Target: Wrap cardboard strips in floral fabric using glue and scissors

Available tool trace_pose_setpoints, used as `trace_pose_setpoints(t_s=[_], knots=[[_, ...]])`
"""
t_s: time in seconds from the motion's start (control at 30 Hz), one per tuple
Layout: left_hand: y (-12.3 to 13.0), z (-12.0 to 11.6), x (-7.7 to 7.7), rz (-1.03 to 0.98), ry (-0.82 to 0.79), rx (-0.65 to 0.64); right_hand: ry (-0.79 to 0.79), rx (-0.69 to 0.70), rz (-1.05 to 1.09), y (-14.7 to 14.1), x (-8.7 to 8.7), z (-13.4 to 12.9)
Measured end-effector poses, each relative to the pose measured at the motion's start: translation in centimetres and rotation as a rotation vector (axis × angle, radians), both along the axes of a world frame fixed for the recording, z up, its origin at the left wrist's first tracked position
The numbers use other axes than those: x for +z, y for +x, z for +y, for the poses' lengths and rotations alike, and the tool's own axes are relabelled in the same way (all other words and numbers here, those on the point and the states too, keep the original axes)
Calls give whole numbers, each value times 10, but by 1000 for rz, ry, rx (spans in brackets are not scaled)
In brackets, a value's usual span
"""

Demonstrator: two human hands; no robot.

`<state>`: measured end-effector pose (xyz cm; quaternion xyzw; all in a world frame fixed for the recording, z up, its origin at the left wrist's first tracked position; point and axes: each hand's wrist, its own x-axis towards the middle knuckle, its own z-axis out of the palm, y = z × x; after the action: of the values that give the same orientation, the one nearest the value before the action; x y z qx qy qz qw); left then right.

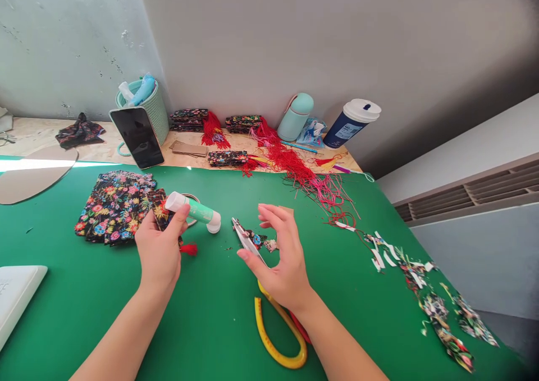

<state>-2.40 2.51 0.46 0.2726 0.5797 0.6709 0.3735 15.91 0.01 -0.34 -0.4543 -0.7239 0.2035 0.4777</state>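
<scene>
At the far left edge of the green surface (105,313) lies a white tray corner (17,294), and beyond it a fanned pile of black floral fabric pieces (112,207). The left hand (160,252) is closed around a small floral piece with a red tassel (189,249) hanging from it, and its thumb and fingers also pinch a green-and-white glue stick (194,210), which points right with its cap end up off the surface. Behind, a phone (137,137) leans on a teal basket (149,108). Just right of the glue stick, scissors (248,243) with yellow loop handles (278,336) lie under the right hand (282,263), whose fingers are loosely spread, the forefinger touching the blades and the rest curled above small fabric scraps (263,240). The step in hand looks like gluing a trimmed piece, with cutting set aside. A next move would call for the right hand to steady the piece so glue meets only its edge. Farther right run red tassel cords (311,181), a navy tumbler (351,123) and paper-backed trimmings (421,280).
</scene>
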Motion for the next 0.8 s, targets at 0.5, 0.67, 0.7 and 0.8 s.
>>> trace_pose_setpoints(t_s=[0.5,0.67,0.7,0.8], knots=[[2,-1,5,-60,-27,-52,-58,-11,-15,0,-2,-1],[3,-3,1,17,-37,-49,-60,-7,-12,0,-3,-2],[3,-3,0,50,-36,-43,-61,-8,-14,0,-3,-2],[2,-6,0,234,-22,-43,-68,-11,-23,0,-2,-3]])
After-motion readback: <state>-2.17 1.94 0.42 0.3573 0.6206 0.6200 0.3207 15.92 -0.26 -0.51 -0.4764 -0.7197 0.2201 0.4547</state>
